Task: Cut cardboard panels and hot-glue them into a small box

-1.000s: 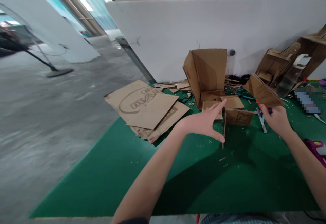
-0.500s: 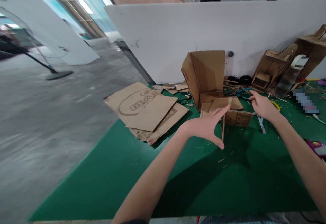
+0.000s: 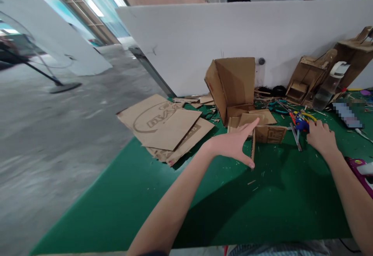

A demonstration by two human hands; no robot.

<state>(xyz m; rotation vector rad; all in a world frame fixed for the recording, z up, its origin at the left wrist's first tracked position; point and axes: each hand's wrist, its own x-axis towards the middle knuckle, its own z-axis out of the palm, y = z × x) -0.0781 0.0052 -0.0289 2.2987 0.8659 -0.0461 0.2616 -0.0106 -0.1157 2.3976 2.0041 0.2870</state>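
Left hand (image 3: 233, 144): spread wide, thumb down and forefinger up, the open grip braced against the edge of a small upright card panel (image 3: 253, 147) — touching it, not clamped round it
Card panel: stands on edge on the green counter (image 3: 163, 194), joined at its far end to a low printed card piece (image 3: 271, 133) lying across it
Right hand (image 3: 320, 137): palm down on the counter, fingers loosely curled, fingertips right up at a blue tool (image 3: 300, 124); whether the grip has closed on it, I cannot tell
Beside the right hand: a grey metal strip (image 3: 296, 136) lies just left of it, between hand and printed piece
Behind the panel: one tall open box (image 3: 233, 85) tipped on its side, mouth facing us, flat card scraps at its foot
Far left: a stack of flat card sheets (image 3: 166, 126), at least three, the top ones overlapping, one printed with a big oval logo
Far right: two card models (image 3: 309, 79) leaning at the white partition (image 3: 189, 42), a clear bottle (image 3: 329, 87) tilted against them
Right edge: a pink object (image 3: 359, 166) near the right forearm
Litter: slivers and card crumbs scattered all over the counter
In the way: nothing between the left hand and its panel; the tall box blocks the view of the clutter behind it
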